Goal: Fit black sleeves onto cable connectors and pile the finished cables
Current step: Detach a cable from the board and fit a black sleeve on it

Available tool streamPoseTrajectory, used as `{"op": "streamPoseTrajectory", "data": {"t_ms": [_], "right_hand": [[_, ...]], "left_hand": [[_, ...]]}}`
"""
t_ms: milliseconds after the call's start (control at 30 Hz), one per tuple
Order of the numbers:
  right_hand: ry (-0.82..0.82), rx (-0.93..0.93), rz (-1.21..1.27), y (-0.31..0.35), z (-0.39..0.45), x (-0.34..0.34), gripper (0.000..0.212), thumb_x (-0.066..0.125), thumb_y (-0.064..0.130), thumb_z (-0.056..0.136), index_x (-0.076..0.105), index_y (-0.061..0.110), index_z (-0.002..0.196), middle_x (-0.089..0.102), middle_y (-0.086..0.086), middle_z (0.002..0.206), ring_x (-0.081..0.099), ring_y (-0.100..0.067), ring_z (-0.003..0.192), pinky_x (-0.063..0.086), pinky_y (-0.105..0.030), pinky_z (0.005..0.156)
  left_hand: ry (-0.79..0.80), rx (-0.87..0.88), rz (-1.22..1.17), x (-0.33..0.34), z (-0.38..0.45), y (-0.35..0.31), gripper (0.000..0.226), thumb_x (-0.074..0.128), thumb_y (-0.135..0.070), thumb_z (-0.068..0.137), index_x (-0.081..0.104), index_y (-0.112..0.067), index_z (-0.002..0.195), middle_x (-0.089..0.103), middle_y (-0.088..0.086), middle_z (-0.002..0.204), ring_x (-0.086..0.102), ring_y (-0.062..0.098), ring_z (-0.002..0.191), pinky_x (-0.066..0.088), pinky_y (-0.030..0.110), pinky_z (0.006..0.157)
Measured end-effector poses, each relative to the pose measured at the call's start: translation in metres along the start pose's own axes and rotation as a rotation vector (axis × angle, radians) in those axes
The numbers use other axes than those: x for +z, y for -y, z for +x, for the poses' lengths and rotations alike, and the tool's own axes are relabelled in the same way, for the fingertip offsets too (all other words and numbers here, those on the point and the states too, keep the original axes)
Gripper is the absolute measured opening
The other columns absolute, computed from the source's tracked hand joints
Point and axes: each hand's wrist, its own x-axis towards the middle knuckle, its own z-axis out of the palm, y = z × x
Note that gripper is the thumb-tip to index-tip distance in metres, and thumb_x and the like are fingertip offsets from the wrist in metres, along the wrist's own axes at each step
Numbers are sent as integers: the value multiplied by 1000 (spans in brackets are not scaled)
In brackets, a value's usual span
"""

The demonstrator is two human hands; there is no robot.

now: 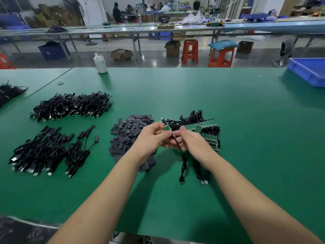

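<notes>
It was a factory assembly hall: long green workbenches point(228, 106) carried heaps of black cables point(70, 106), a blue parts bin point(309, 71) sat at the far right corner, and seated workers point(117, 13) and orange stools point(190, 51) stood beyond.

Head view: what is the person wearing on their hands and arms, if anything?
Nothing shows: the left hand and right hand are bare, without gloves, rings or a watch. Both forearms are uncovered up to the frame's lower edge, with no sleeve in view.
</notes>
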Motion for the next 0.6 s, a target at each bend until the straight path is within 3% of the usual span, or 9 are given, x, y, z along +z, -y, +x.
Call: {"op": "streamPoseTrajectory", "data": {"t_ms": [67,133,267,333,400,500,600], "right_hand": [[-43,3,129,-10,2,19,28,47,37,104,69,20,98,68,1,77,66,-11,64,57,-26,60],[-132,-24,66,-24,4,31,22,54,28,102,70,21,90,56,6,61,48,-7,48,41,-23,44],[-214,109,85,-43,8,42,25,55,27,99,75,23,84,38,10,45,29,-9,40,27,-22,41],[-227,199,35,-53,7,41,25,54,29,97,75,24,85,39,5,49,28,-10,38,28,-19,40],[-201,254,-26,-64,2,39,25,52,35,99,74,28,89,43,3,55,28,-9,37,30,-18,40],[-147,268,-75,-78,-6,34,22,56,40,97,75,30,93,47,13,49,31,-5,39,32,-20,45],[-95,250,-113,-88,-12,30,18,60,38,93,76,31,89,48,10,53,31,-7,42,28,-22,46]], "left_hand": [[-78,11,69,-2,2,4,13,68,-8,91,57,-1,92,62,24,80,59,21,74,42,31,66],[-132,16,211,-9,2,12,16,72,-15,88,63,-2,86,62,7,75,49,15,69,38,28,66],[-146,-13,528,-35,-2,34,10,67,-25,93,72,-19,98,71,-5,88,59,9,76,44,17,66],[-130,-27,892,-51,-6,48,12,63,-23,94,70,-26,102,69,-8,91,63,13,85,47,21,71],[-32,-46,1208,-66,-11,65,29,53,-14,95,67,-33,113,63,-7,103,62,17,95,50,29,79],[164,-78,1372,-78,-18,87,49,49,-11,95,55,-44,130,46,-6,112,57,17,96,49,33,78],[184,-63,1411,-81,-19,101,44,58,-22,94,55,-45,131,41,-5,109,56,20,97,46,34,75]]}}
